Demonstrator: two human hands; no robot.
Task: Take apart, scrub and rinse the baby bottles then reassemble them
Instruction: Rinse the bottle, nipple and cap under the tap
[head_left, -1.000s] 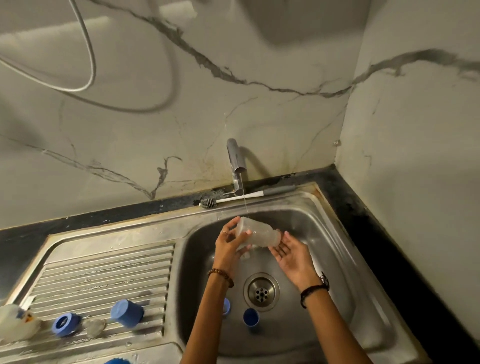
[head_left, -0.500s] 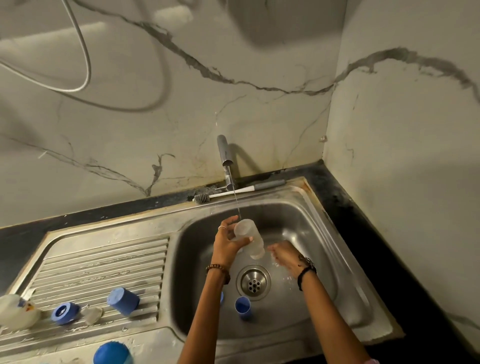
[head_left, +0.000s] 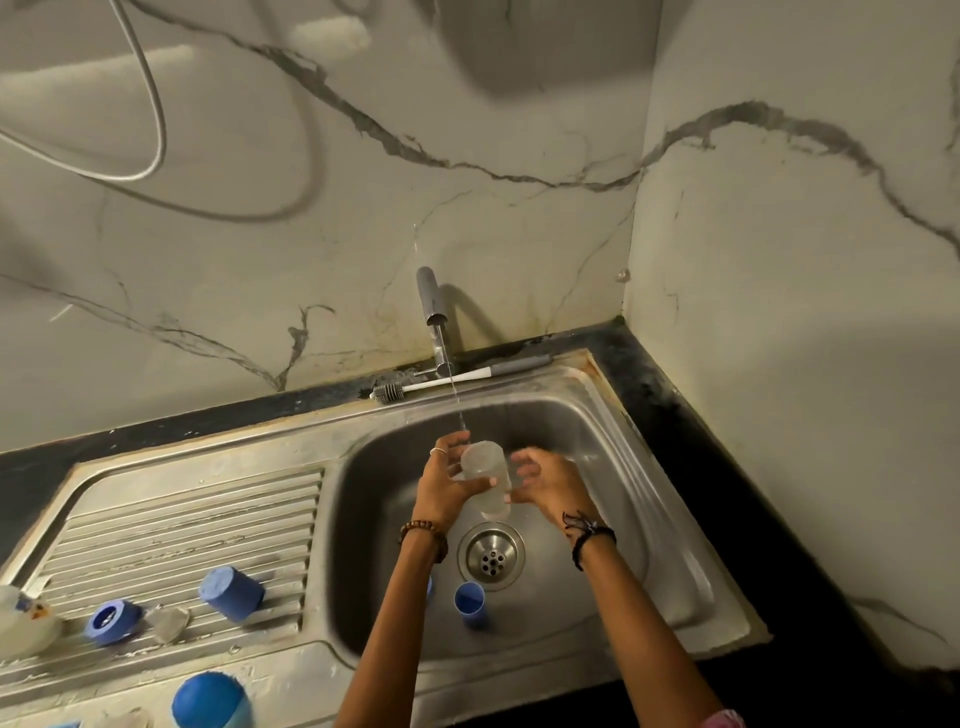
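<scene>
one clear plastic baby bottle over steel sink, under thin water stream from one grey tap. left hand grips bottle, fingers curled round it. right hand just beside bottle, fingers spread, loosely bent. three blue caps: two on drain rack, one in sink. one white bottle brush behind sink. half second ago right hand was lower, bottle tipped more.

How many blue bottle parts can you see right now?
5: ring and cap on the drainboard, a cap at the front edge, a cap by the drain, one sliver behind the left forearm. More may be hidden.
</scene>
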